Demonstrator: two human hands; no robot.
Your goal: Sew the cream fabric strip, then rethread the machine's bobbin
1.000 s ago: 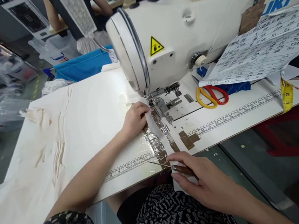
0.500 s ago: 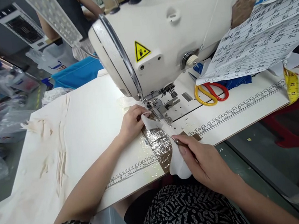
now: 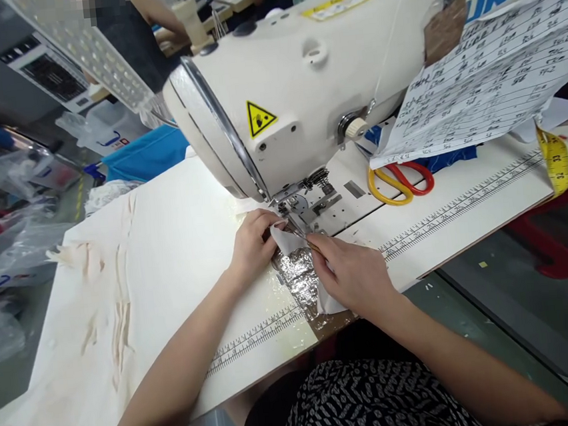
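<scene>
Fingertips of the left hand (image 3: 254,242) are pressed together on the far end of a white strip (image 3: 287,241), which is pinned flat just in front of the presser foot (image 3: 295,216). The right hand (image 3: 353,273) is closed around a thin tool (image 3: 312,245), pinched between thumb and forefinger, its tip laid on the strip close to the foot. The strip lies between the two hands; its long axis runs from the foot back toward the table edge, over a patch of shiny tape (image 3: 303,279), and its near end is hidden under the right palm. The left hand is judged nearer the needle end, the right nearer the trailing end. Further out, the sewing machine (image 3: 312,83) stands on the table (image 3: 167,251), with scissors (image 3: 401,181) under a printed sheet (image 3: 493,86) to the right and a tape measure (image 3: 555,160) hung over the edge.
</scene>
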